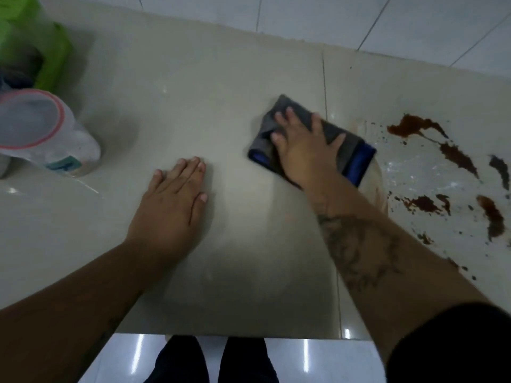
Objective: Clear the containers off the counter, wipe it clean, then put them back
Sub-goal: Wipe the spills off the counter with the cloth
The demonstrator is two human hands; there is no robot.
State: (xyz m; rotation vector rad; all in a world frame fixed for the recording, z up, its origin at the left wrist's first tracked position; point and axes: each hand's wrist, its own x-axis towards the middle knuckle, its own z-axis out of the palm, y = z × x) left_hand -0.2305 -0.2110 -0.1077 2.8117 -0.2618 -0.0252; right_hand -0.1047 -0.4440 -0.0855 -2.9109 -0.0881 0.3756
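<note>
Toward the counter's (221, 106) right edge, right hand (304, 150) flat on cloth (354, 153), left hand (171, 200) flat and empty, I risk smearing the spill (455, 156) wider

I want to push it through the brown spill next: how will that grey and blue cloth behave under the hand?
Probably floppy: the cloth is folded and bunches under the right hand. It likely slides easily on the glossy counter, and may smear the spill.

White tiled wall (359, 17) behind, glossy floor (318, 360) below.
</note>
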